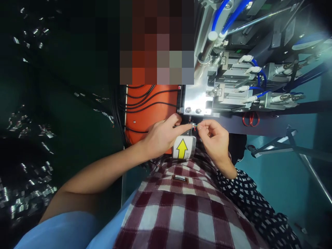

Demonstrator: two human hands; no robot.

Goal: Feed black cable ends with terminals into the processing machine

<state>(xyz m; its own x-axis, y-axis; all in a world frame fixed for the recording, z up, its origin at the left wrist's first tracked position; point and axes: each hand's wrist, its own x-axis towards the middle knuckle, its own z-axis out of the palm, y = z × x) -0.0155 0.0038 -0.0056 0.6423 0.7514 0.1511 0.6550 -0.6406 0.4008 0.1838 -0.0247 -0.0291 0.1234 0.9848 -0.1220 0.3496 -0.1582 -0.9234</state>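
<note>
My left hand (pixel 162 136) reaches in from the left, with one finger stretched to a small metallic part (pixel 194 125) with bits of red on it. Its other fingers are curled, and what they hold, if anything, is hidden. My right hand (pixel 215 138) is closed, thumb and fingertips pinched at the right side of that same part; what the fingertips grip is too small to name. Just below the part is a white plate with a yellow arrow (pixel 182 148). A shiny metal block (pixel 195 98) with bolts stands right above both hands.
An orange panel (pixel 153 95) with several black cables (pixel 153 103) lies left of the block. Pneumatic cylinders with blue tubes (pixel 259 77) fill the upper right. Red-handled scissors (pixel 251 119) lie on the ledge. Blurred shiny pieces (pixel 23 197) are at the left.
</note>
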